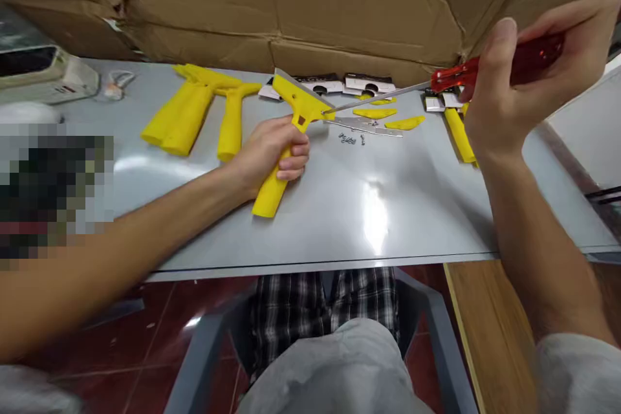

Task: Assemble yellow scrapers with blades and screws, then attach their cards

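My left hand (274, 155) is wrapped around the handle of a yellow scraper (295, 94), its wide head tilted up and a metal blade along the top edge. In my right hand (514, 84) is a red screwdriver (453, 74), held by its handle. Its long shaft slants down to the left, and the tip meets the right end of the scraper's head. Just beyond lie yellow strip-like pieces (405, 123), thin metal blades (373, 128) and a small cluster of screws (347, 139).
More yellow scraper handles (182, 113) lie at the left. Packaged pieces (369, 83) line the back against a cardboard wall (339, 6). Another yellow handle (458, 136) is at the right, partly behind my wrist. A white device (53, 81) stands at the far left of the table (310, 233).
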Available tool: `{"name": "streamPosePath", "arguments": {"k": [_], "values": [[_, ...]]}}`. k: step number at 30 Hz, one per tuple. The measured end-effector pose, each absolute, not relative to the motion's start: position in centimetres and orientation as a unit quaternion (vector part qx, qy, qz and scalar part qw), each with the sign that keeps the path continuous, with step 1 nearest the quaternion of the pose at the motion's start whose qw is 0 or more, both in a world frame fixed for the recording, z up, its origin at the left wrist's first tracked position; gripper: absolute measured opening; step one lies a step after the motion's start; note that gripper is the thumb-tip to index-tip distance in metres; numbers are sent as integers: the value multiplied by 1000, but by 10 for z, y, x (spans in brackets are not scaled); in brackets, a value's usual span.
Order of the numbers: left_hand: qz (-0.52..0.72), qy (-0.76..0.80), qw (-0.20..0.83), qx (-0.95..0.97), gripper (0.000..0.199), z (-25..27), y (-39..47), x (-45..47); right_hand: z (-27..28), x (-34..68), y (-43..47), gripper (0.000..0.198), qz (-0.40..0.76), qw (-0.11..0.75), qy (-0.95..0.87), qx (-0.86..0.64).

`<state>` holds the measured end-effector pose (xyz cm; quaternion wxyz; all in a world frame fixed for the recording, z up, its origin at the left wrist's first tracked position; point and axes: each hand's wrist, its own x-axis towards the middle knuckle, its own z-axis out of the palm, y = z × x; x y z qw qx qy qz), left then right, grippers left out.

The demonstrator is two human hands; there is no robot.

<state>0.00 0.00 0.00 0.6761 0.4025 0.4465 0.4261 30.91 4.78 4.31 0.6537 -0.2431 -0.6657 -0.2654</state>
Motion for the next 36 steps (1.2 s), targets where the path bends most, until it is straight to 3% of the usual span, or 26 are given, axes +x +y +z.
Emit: {"name": "streamPosePath", "arguments": {"k": [19, 26, 36], "values": [[444, 452, 678, 373, 34, -1, -1, -2, 38, 282, 42, 31, -266, 680, -669, -138], [440, 450, 673, 390, 32, -3, -1, -3, 37, 280, 38, 28, -224, 692, -670, -149], [432, 462, 665, 396, 28, 0, -3, -1, 36, 276, 36, 33, -258, 710, -626, -191]]}}
